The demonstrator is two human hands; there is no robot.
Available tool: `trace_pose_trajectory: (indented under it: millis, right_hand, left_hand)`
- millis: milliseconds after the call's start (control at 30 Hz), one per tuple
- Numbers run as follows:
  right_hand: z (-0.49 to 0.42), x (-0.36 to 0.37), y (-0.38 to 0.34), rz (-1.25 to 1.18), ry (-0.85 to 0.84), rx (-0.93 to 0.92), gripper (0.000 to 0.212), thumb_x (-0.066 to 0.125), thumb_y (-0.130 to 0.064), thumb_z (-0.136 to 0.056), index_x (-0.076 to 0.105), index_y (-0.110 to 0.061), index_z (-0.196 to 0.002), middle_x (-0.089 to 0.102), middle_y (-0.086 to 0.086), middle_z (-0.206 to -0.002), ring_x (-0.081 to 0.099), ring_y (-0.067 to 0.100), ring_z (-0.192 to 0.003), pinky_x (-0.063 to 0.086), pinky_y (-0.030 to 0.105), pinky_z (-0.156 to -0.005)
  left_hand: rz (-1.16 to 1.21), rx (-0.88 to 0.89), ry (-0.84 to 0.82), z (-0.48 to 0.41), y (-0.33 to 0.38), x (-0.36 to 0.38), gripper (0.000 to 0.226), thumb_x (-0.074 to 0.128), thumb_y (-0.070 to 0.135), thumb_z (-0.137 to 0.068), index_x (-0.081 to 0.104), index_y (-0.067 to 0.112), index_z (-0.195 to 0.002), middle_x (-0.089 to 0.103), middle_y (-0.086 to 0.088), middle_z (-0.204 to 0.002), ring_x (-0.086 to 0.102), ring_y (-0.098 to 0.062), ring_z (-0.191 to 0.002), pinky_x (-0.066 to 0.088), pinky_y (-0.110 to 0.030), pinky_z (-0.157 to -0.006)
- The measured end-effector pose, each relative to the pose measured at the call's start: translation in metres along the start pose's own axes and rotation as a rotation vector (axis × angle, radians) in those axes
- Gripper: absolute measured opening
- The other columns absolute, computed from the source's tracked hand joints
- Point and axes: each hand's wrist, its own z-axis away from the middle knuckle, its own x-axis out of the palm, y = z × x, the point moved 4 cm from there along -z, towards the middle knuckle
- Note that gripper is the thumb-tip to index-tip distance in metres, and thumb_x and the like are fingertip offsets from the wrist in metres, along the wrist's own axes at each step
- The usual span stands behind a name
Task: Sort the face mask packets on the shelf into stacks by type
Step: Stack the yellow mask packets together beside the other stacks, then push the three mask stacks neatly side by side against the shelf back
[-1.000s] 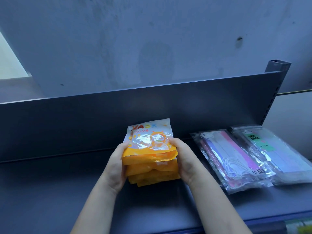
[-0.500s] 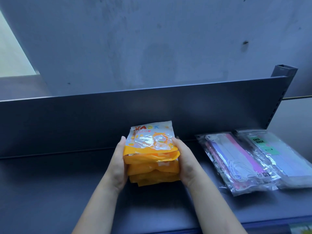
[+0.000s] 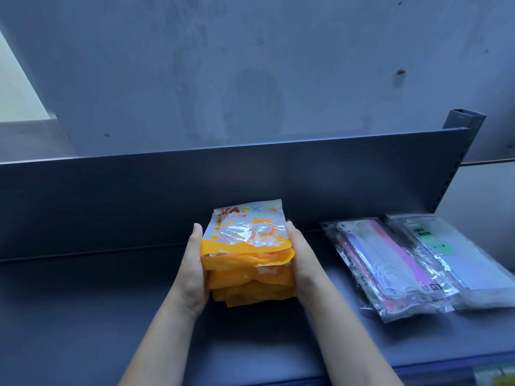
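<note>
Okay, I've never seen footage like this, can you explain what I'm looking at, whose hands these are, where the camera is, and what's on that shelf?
There is no machine here. A person wears a wide-angle camera on the head, so the single picture looks forward and down at their own two bare arms.

The surface is a dark metal shelf with a low back panel, standing against a grey wall.

The left hand and right hand press flat against the two sides of a stack of orange face mask packets, which sits on the shelf. The top packet has a clear window and the word MASK printed on it.

To the right lie two more stacks: clear packets with pink and purple masks, and beside them, furthest right, clear packets with a green FACE MASK label. Neither hand touches those.

So the sorting looks largely done, with the orange stack being squared up.
</note>
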Motion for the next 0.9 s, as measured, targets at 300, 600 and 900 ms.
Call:
trace_pose_trajectory:
  millis: [300,600,900]
  right_hand:
    - [-0.009,-0.011,0.005,0.056,0.062,-0.009,0.091,0.058,-0.089,-0.078,0.052,-0.036,-0.152,0.068,-0.003,-0.143,0.066,0.021,-0.130,0.045,0.048,-0.118]
    - [0.035,-0.019,-0.060,0.787,0.300,-0.372,0.053,0.037,-0.045,-0.112,0.050,-0.017,-0.155,0.046,-0.002,-0.164,0.037,0.003,-0.148,0.027,0.025,-0.117]
    - [0.059,-0.016,-0.075,1.289,0.248,-0.473,0.081,0.020,-0.069,-0.097,0.032,-0.025,-0.165,0.027,-0.008,-0.173,0.011,0.013,-0.163,0.016,0.038,-0.131]
  left_hand:
    - [0.006,0.078,-0.008,0.001,0.003,-0.006,0.080,0.024,0.073,-0.099,0.061,0.015,-0.140,0.071,-0.017,-0.130,0.068,-0.033,-0.121,0.050,-0.047,-0.101]
    - [-0.819,0.345,0.339,0.017,0.037,-0.019,0.087,0.031,0.078,-0.088,0.032,0.029,-0.160,0.033,0.012,-0.165,0.024,-0.007,-0.152,0.023,-0.034,-0.122]
    - [-1.550,0.612,0.397,0.046,0.055,0.037,0.084,0.020,0.072,-0.094,0.038,0.022,-0.158,0.037,0.004,-0.165,0.021,-0.021,-0.156,0.014,-0.045,-0.126]
